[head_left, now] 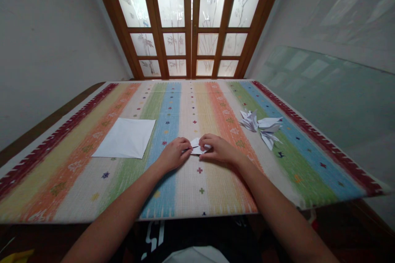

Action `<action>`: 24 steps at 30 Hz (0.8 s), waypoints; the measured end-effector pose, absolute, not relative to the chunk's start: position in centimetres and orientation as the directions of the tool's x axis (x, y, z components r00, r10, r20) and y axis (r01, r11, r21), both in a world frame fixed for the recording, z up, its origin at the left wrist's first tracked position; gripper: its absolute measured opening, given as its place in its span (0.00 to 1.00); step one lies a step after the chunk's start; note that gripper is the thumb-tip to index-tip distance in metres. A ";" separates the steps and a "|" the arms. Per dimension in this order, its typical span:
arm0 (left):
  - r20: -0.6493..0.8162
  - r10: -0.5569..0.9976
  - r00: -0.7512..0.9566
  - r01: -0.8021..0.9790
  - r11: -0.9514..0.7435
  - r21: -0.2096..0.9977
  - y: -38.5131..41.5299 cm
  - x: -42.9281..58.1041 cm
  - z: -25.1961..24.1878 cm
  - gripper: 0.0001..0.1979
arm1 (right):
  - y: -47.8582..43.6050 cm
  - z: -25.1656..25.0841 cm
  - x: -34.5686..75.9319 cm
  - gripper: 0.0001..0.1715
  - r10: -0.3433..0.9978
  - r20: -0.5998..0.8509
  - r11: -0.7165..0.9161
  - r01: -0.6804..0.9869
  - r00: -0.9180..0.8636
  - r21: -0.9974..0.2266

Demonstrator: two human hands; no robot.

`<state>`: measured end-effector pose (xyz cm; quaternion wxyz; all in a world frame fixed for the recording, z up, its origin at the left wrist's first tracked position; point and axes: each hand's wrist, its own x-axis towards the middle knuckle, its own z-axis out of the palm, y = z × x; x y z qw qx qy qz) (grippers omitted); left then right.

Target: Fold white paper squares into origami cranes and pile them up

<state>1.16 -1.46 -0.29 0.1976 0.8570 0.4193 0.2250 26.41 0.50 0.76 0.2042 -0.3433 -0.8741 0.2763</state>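
The step in hand appears to be a fold or crease being worked into a small folded paper (195,151), which lies near the middle of the desk (202,207), somewhat closer to the near edge than to the far one; the left hand (173,154) pinches its left end between thumb and fingers, and the right hand (221,149) grips its right end, thumb on the near side and fingers curled over the far side; the next move, as I judge it, calls for holding the layers aligned with one hand while the other presses the crease firmly, without tearing the thin paper; a flat white sheet (126,139) lies toward the left edge, well apart from the hands, and a cluster of folded paper pieces (269,126) lies toward the right edge; the fingers cover both ends of the held piece, so its full outline and layers are hard to make out; the pieces in the cluster overlap too much to count surely; both forearms are cut off at the bottom of the view.
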 end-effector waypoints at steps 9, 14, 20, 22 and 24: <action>0.238 0.770 0.593 0.618 -0.624 0.478 -1.6 1.2 -0.2 0.05 | 0.5 1.1 26.6 0.07 0.716 0.098 0.586 0.518 -0.691 -0.623; 0.233 0.748 0.622 0.607 -0.648 0.460 -1.6 1.2 -0.3 0.07 | 0.0 1.5 26.2 0.06 0.713 0.129 0.622 0.537 -0.690 -0.569; 0.206 0.755 0.622 0.601 -0.629 0.492 -1.7 1.1 0.0 0.05 | -0.4 1.5 25.6 0.06 0.722 0.199 0.657 0.566 -0.662 -0.499; 0.211 0.760 0.614 0.598 -0.623 0.504 -1.6 1.1 -0.1 0.07 | -0.3 1.2 25.5 0.06 0.765 0.172 0.603 0.598 -0.620 -0.528; 0.218 0.769 0.601 0.599 -0.614 0.515 -1.4 1.1 -0.3 0.08 | -0.2 0.9 25.5 0.06 0.808 0.143 0.539 0.617 -0.572 -0.574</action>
